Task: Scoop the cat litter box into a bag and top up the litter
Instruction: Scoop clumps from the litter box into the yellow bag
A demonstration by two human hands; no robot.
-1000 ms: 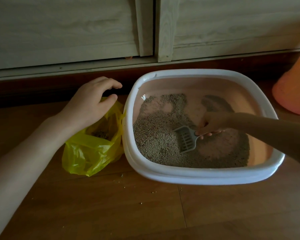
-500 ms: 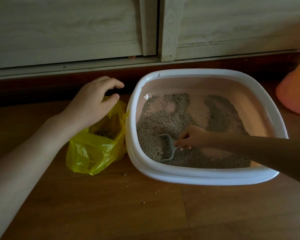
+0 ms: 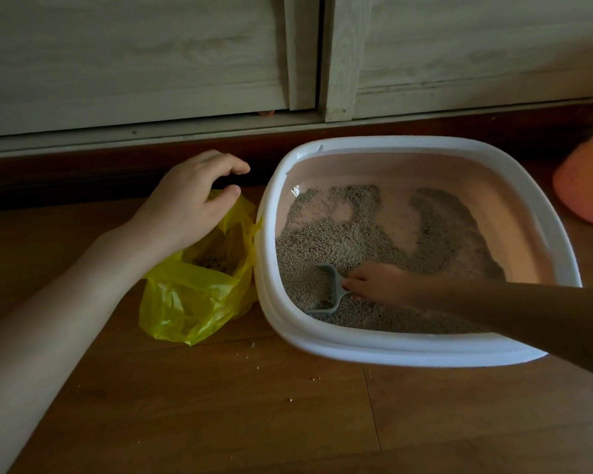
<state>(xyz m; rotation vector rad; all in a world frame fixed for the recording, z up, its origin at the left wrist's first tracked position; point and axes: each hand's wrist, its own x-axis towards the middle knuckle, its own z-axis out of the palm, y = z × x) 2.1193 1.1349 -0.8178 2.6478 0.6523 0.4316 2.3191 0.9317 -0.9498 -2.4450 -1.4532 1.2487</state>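
Head view: my right hand (image 3: 374, 282) grips the scoop (image 3: 327, 292), buried in litter (image 3: 343, 241) at the near-left corner of the litter box (image 3: 425, 350). Left hand (image 3: 189, 203) hovers, fingers loosely curled and holding nothing, over the yellow bag (image 3: 192, 299), which touches the box, I'd say for short transfers.

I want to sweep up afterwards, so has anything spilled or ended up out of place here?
Yes. A few litter grains lie scattered on the wooden floor in front of the yellow bag and the litter box. Nothing else stands out.
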